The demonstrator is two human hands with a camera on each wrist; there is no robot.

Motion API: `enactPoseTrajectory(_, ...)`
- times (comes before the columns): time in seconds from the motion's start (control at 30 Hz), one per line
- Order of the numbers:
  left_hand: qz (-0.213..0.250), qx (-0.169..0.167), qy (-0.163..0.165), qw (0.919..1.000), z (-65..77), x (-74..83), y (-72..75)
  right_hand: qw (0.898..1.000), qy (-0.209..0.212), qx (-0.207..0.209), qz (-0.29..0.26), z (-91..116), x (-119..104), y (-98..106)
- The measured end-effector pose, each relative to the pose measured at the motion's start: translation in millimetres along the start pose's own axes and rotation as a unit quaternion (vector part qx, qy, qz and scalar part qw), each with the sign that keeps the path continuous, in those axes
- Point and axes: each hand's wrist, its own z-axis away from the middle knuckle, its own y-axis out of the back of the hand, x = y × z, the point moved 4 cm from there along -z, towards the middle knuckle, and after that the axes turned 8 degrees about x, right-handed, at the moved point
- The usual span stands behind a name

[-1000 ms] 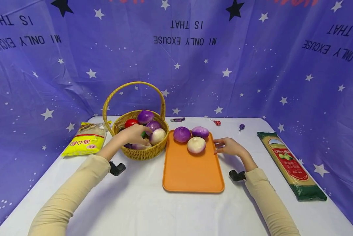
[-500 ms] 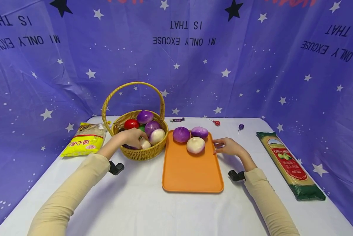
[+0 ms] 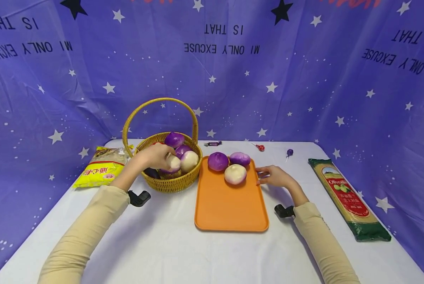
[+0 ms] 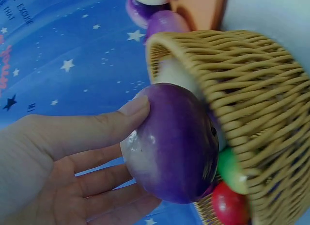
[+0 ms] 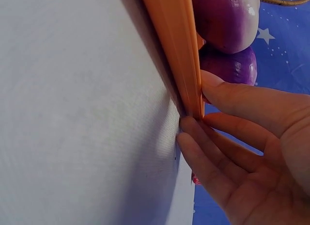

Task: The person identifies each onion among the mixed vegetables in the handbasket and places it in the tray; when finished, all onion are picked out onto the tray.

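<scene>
My left hand point(image 3: 156, 155) holds a purple-and-white onion point(image 4: 177, 142) over the wicker basket point(image 3: 173, 185), thumb on one side and fingers on the other. In the left wrist view the onion is apart from the thick rim. Other onions point(image 3: 189, 161) lie in the basket, with a red item point(image 4: 230, 203) and a green one point(image 4: 231, 170) partly hidden. My right hand point(image 3: 275, 176) grips the right edge of the orange tray point(image 3: 231, 209), thumb at the rim and fingers by its underside. Three onions point(image 3: 235, 174) sit at the tray's far end.
A yellow bag point(image 3: 103, 169) lies left of the basket. On the right is a long green-and-gold packet point(image 3: 350, 199). A purple-wrapped candy point(image 3: 213, 144), a red lollipop point(image 3: 260, 147) and a purple lollipop point(image 3: 290, 152) lie along the back of the white table point(image 3: 155, 244).
My left hand has gone down among the onions, taken hold of one and lifted it slightly. The right hand has stayed at the tray's edge.
</scene>
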Motion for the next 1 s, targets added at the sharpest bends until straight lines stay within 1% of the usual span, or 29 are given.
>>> enactPoseTrajectory(0.1, 0.007, 0.004, 0.000, 1.0000, 0.6, 4.1, 7.9, 1.000, -0.011, 0.000, 0.006, -0.7, 1.3, 0.5)
enactPoseTrajectory(0.23, 0.014, 0.020, -0.018, 0.9995, -1.3, 9.7, 13.3, 1.000, -0.023, -0.001, 0.009, -1.1, 2.8, 0.6)
enactPoseTrajectory(0.37, 0.029, 0.050, -0.037, 0.9976, -4.6, 20.5, 14.8, 1.000, -0.021, -0.001, 0.010, -1.3, 3.1, 0.0)
enactPoseTrajectory(0.47, 0.042, 0.076, -0.053, 0.9947, -8.2, 31.1, 11.6, 1.000, -0.013, -0.001, 0.008, -1.1, 2.2, -0.4)
enactPoseTrajectory(0.57, 0.055, 0.099, -0.069, 0.9912, -12.6, 42.1, 4.2, 1.000, -0.007, -0.001, 0.005, -0.9, 1.3, -0.3)
enactPoseTrajectory(0.67, 0.067, 0.107, -0.080, 0.9888, -16.8, 54.2, -5.5, 1.000, -0.001, 0.001, 0.005, -1.2, 1.1, 0.2)
enactPoseTrajectory(0.87, 0.074, 0.095, -0.122, 0.9852, -26.3, 78.8, -32.4, 1.000, 0.000, 0.001, 0.005, -0.9, 0.5, 0.5)
enactPoseTrajectory(0.93, 0.070, 0.090, -0.137, 0.9839, -29.1, 84.9, -43.9, 1.000, -0.001, 0.000, 0.004, -0.3, -0.1, 0.3)
enactPoseTrajectory(1.0, 0.067, 0.084, -0.144, 0.9838, -30.9, 89.7, -54.9, 1.000, -0.001, 0.000, 0.002, 0.1, -0.7, 0.2)
